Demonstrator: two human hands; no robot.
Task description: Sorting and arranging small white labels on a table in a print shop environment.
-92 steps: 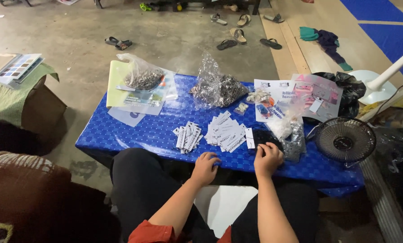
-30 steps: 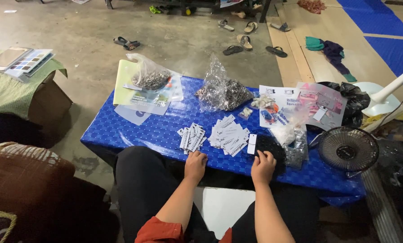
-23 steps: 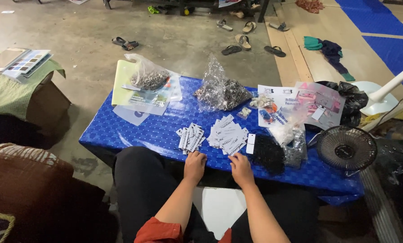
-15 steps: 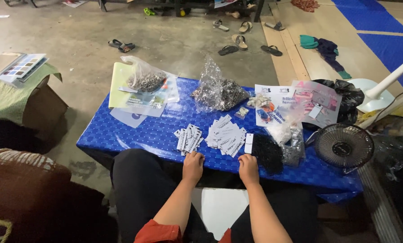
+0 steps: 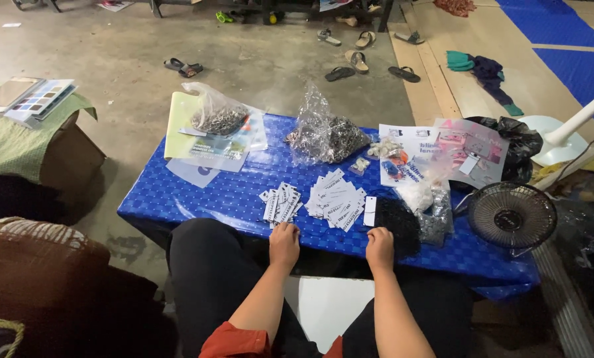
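Concrete floor surrounds a low blue table [image 5: 197, 199]. Since a moment ago, the right hand [image 5: 379, 247] has been drawn back from the middle to the near edge, fingers curled, nothing held. The left hand [image 5: 284, 242] rests, loosely curled and empty, beside small white tags [image 5: 280, 203], fanned flat with dark print.

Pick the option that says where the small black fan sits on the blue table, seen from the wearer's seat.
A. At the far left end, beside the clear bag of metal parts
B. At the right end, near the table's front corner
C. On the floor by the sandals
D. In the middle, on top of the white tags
B: the small black fan stands at the right end of the blue table, well right of the white tags.
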